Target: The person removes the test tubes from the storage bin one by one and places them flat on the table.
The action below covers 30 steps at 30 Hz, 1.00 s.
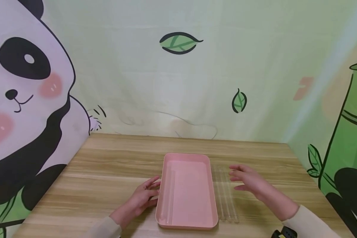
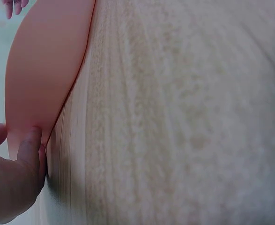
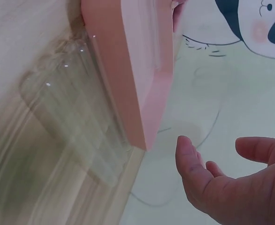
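Tray (image 1: 193,191) on table (image 1: 122,158), clear tubes (image 1: 226,198) just right | I see left hand (image 1: 140,199) touching tray's left side, fingers loose | right hand (image 1: 250,180) near tubes, fingers released

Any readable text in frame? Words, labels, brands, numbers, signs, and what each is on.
No readable text.
Pink tray, clear plastic beside it: no visible lettering.
Backdrop: drawings, plus a reddish mark unreadable as any character.
Black device, bottom edge: cut off, nothing legible.

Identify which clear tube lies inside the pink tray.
The single tube along the left wall of the pink tray; the other tubes lie outside on the table.
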### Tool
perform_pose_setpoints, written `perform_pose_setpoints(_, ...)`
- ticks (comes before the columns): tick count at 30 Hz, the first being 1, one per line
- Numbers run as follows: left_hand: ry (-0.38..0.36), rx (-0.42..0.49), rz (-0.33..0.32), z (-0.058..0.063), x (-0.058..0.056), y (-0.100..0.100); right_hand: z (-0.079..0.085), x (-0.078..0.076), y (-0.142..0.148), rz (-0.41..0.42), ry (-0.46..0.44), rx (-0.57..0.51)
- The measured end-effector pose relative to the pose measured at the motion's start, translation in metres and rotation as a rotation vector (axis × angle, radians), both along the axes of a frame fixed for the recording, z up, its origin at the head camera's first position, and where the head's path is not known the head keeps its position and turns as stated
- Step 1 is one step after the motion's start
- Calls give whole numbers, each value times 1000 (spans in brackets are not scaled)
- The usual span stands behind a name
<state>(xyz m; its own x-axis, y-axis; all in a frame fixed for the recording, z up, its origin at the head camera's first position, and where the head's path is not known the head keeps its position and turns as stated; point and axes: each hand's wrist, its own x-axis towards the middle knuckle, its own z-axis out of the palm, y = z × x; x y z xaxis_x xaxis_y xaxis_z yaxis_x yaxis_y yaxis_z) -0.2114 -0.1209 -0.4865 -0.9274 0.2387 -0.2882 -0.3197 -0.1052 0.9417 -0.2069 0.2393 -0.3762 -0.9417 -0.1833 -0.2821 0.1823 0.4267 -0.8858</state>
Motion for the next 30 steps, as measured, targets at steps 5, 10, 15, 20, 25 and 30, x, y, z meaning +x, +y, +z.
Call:
perform_pose_setpoints(5,-2,-1,-9,-1,-1,0,7,-2,-9,28,6,3)
perform_pose_setpoints(10,1,-2,-11,-1,0,0,15,-5,-18,80,-8,-30)
perform_pose_setpoints(15,-5,-1,-5,0,0,0,19,-8,-30,132,-40,-85)
perform_pose_setpoints(20,-9,1,4,1,0,0,20,-12,-46,188,-73,-131)
perform_pose_setpoints(25,-6,-9,20,1,0,0,17,-20,-61,227,-93,-138)
perform_pose_setpoints(30,6,-23,42,1,0,2,12,-30,-71,232,-103,-125)
